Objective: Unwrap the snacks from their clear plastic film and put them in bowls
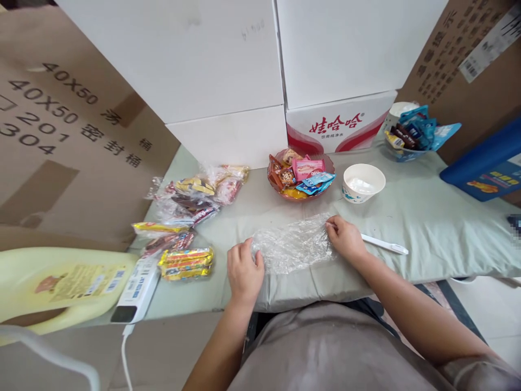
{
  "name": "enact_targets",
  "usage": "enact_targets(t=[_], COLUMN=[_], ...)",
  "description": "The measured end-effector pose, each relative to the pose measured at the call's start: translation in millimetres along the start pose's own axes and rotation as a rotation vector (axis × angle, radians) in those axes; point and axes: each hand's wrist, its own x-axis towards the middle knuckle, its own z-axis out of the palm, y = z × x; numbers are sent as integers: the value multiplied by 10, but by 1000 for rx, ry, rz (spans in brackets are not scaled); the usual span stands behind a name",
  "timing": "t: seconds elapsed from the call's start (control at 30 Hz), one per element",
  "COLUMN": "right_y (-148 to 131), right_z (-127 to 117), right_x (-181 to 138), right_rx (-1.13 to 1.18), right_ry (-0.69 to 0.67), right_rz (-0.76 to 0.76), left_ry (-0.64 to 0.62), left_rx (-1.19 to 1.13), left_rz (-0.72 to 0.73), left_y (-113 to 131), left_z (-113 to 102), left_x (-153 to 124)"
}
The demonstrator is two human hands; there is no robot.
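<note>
A crinkled sheet of clear plastic film lies spread on the cloth-covered table in front of me. At its left edge is my left hand, with fingers bent and the edge of the film between thumb and fingers. My right hand pinches the film's upper right corner between thumb and forefinger. Beside the right wrist rests a slim white stick-shaped tool, partly hidden by the hand. Beyond the film stand a glass bowl of wrapped snacks and a white paper bowl with something whitish inside.
Bagged snacks and a yellow-wrapped pack lie left, near a white power bank and a pale yellow jug. White boxes form the back. Another snack bowl and a blue container stand right.
</note>
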Motion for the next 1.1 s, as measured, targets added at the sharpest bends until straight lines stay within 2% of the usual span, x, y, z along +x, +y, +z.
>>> enact_targets(t=[0.07,0.1,0.2,0.33,0.47,0.53,0.6,0.67,0.73,0.8,0.9,1.0,1.1], right_y=[-14,-22,-45,-15,65,65,21,-43,-90,-100,-66,-3,98], right_z=[6,12,39,29,-106,-163,-156,-74,54,174,251,171,-11], right_x=[-5,-7,-14,3,46,41,5,-50,-102,-133,-152,-183,-266], right_rx=[-34,-49,-96,-134,-262,-323,-323,-287,-277,-308,-353,-360,-325], right_ry=[1,-1,-12,-23,60,162,205,129,-3,-103,-165,-171,-149], right_rz=[-3,1,22,18,57,-22,-248,-526,-690,-699,-619,-587,-615], left_ry=[34,-11,-270,-469,-578,-590,-587,-576,-568,-569,-566,-511,-341], left_rx=[-71,-136,-259,-97,-13,-9,-6,-4,-3,4,54,121,116], left_rz=[154,249,479,485,470,472,471,469,475,476,409,273,171], left_y=[162,248,459,533,472,457,468,491,494,433,176,-182,-417], left_z=[-32,-23,110,357,433,428,423,421,415,399,351,253,71], left_x=[52,73,113,121,100,90,86,88,96,109,120,100,48])
